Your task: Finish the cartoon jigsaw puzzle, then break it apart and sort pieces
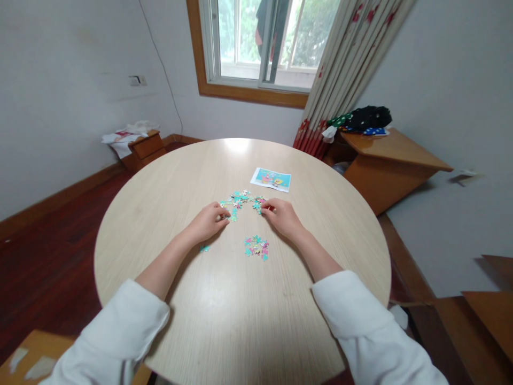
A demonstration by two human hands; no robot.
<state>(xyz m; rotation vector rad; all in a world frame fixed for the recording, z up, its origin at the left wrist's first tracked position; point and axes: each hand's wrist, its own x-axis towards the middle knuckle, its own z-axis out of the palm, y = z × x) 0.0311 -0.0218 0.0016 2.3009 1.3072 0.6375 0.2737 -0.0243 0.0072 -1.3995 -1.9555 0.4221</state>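
Small teal and pink jigsaw pieces (pixel 239 200) lie scattered in a loose row near the middle of a round pale wooden table (pixel 240 310). My left hand (pixel 207 221) rests at the row's left end, fingers curled and pinched on a piece. At the row's right end my right hand (pixel 281 216) also has its fingers pinched on a piece. A second small cluster of pieces (pixel 257 247) lies nearer to me between my wrists. One stray teal piece (pixel 204 248) sits by my left wrist. A printed reference picture (pixel 271 179) lies flat beyond the pieces.
A wooden desk (pixel 390 160) with dark cloth on it stands at the right under a patterned curtain (pixel 344 69). A low wooden cabinet (pixel 146 147) sits by the left wall. A window (pixel 264 43) is straight ahead. Cardboard (pixel 24 355) shows at the lower left.
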